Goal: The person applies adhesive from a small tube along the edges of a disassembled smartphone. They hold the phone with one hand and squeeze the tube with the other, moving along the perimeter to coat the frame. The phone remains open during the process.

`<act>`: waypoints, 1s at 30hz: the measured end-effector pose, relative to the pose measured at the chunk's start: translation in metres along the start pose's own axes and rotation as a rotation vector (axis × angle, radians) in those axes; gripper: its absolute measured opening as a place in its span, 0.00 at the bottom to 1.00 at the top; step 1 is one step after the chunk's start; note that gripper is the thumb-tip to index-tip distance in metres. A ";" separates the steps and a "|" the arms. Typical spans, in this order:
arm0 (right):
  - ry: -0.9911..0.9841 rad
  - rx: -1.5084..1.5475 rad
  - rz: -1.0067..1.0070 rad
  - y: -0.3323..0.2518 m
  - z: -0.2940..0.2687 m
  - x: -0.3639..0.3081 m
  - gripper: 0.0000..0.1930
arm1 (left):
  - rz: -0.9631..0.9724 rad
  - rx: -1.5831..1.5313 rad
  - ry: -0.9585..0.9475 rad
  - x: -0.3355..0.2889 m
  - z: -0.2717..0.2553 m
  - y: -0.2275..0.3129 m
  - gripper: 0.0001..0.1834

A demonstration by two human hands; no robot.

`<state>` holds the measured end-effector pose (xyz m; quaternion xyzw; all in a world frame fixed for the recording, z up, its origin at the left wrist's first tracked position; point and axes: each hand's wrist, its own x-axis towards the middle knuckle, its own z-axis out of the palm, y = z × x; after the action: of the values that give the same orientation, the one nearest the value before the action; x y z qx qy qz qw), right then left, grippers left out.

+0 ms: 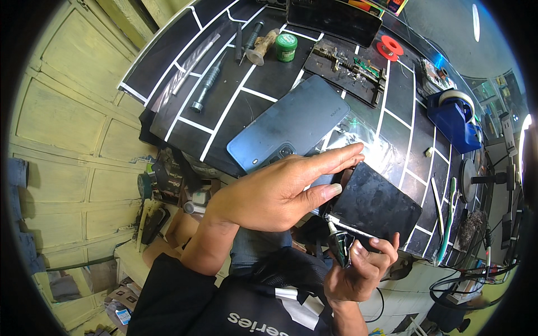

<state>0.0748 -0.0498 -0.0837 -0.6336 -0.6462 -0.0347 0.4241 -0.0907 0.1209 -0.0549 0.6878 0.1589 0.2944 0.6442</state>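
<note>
A black, phone-sized panel (pixel 381 203) with a smudged glossy face lies tilted near the bench's front edge. My left hand (pixel 269 190) reaches across from the left, its thumb and fingers closed at the panel's left end. In my right hand (pixel 358 271), below the panel, is a small dark glue tube (pixel 340 246). The white nozzle points up at the panel's lower left corner; whether it touches is hard to tell. Just beyond my left hand, a blue phone (pixel 291 123) rests with its back and camera lenses facing up.
Screwdrivers (pixel 208 87), a green jar (pixel 286 47) and a metal phone-board holder (pixel 347 73) stand toward the back. Rightward are a red spool (pixel 389 48), a blue tape dispenser (pixel 455 120), a green toothbrush (pixel 446 221) and black cables (pixel 465 280). Clear film (pixel 370 140) lies beside the blue phone.
</note>
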 end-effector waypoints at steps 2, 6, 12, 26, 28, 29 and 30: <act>0.002 0.002 -0.004 -0.001 0.003 0.002 0.19 | 0.020 0.019 0.006 0.000 0.000 0.000 0.31; -0.003 0.003 0.009 0.000 0.002 -0.001 0.19 | 0.063 0.055 0.019 0.001 0.001 -0.002 0.29; 0.002 0.009 -0.002 0.000 -0.002 0.001 0.19 | 0.023 0.020 0.003 0.001 0.000 0.000 0.31; 0.154 -0.057 0.016 0.006 -0.031 -0.016 0.18 | 0.034 0.047 -0.002 0.001 0.000 0.000 0.30; 0.110 0.107 0.024 0.001 -0.030 -0.014 0.18 | -0.005 0.027 -0.030 0.001 -0.002 0.002 0.32; 0.090 0.187 0.030 -0.003 -0.030 -0.012 0.18 | -0.010 0.016 -0.030 0.001 -0.002 0.003 0.32; -0.072 0.132 0.029 -0.013 -0.037 -0.005 0.18 | -0.015 0.006 -0.029 0.000 -0.002 0.004 0.32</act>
<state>0.0821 -0.0775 -0.0567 -0.6145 -0.6527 0.0369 0.4416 -0.0925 0.1224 -0.0508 0.6927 0.1556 0.2789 0.6466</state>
